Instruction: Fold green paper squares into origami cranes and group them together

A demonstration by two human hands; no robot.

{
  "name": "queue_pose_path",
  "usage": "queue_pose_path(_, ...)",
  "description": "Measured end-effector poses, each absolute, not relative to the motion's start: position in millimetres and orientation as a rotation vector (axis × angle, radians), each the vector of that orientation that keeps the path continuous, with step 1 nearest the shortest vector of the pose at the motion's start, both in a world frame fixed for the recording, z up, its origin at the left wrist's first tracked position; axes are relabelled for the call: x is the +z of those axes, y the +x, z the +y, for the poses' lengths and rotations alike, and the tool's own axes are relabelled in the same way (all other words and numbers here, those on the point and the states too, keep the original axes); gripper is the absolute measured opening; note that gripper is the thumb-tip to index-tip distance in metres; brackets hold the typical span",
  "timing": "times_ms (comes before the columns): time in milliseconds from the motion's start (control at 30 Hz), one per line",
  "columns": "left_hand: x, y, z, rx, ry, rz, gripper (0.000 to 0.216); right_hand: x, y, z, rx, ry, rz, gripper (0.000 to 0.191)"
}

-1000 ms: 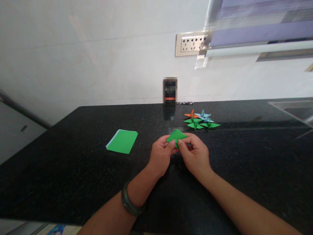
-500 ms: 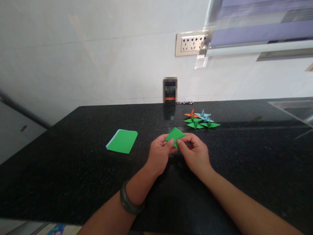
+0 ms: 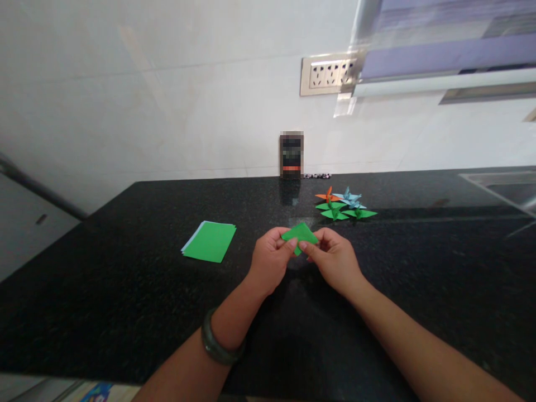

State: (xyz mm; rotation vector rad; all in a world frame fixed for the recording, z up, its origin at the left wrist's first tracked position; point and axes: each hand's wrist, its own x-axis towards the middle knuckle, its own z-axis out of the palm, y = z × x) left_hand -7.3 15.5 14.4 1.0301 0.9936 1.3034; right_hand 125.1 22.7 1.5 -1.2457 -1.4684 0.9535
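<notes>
Between my two hands is a small folded piece of green origami paper (image 3: 300, 231), diamond-like in outline, held above the dark countertop. My left hand (image 3: 270, 258) pinches its left side, thumb on the front and fingers behind. My right hand (image 3: 335, 258) grips the right side the same way, its thumb close to the left thumb near the lower middle of the paper. The fingers behind the paper are partly hidden. Beyond my right hand, several folded paper cranes (image 3: 333, 213) in green, orange and light blue stand grouped together.
A stack of square paper (image 3: 210, 242), green on top, lies left of my hands. Against the wall stands a blurred-out upright object (image 3: 292, 155) with a beaded strand (image 3: 317, 176) beside it. A sink edge (image 3: 498, 192) shows at the far right of the black countertop (image 3: 125, 290).
The green paper has tilted and dropped slightly in my hands, and now looks wider and flatter. My thumbs have shifted a little on it. The stack and the cranes are unmoved.
</notes>
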Motion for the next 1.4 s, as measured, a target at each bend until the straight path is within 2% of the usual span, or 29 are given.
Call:
queue_pose_path(267, 11.0, -9.5, 17.3, 1.338, 1.107, 1.071, 0.016, 5.6, 121.2, 18.2, 0.814, -1.314, -1.464, 0.026)
queue_pose_path(567, 19.3, -10.5, 18.6, 1.198, 0.729, 0.928, 0.055, 8.3, 120.8, 18.1, 0.996, -1.287, -1.287, 0.030)
queue_pose_path(633, 18.9, -9.6, 18.0, 1.203, 0.746, 0.886, 0.049, 7.7, 119.1, 17.0, 1.046, -1.261, -1.228, 0.030)
queue_pose_path(733, 15.4, -8.7, 16.9, 1.313, 0.846, 0.926, 0.026, 5.4, 116.1, 14.9, 1.126, -1.206, -1.223, 0.030)
queue_pose_path(833, 13.9, -10.0, 16.8, 1.320, 0.957, 1.008, 0.019, 3.0, 115.0, 13.8, 1.163, -1.173, -1.331, 0.029)
queue_pose_path(1000, 18.8, -12.3, 16.8, 1.263, 1.159, 1.082, 0.018, 5.0, 117.7, 13.3, 1.024, -1.181, -1.460, 0.023)
queue_pose_path(1233, 15.8, -11.0, 16.3, 1.367, 1.198, 1.168, 0.028, 6.2, 115.6, 11.6, 1.134, -1.141, -1.426, 0.024)
queue_pose_path(1333, 15.1, -11.8, 16.9, 1.412, 1.228, 1.242, 0.030, 4.8, 114.0, 10.6, 1.042, -1.123, -1.415, 0.018)
queue_pose_path(1400, 14.9, -12.3, 17.6, 1.438, 1.225, 1.300, 0.032, 5.0, 113.5, 10.0, 0.947, -1.126, -1.342, 0.023)
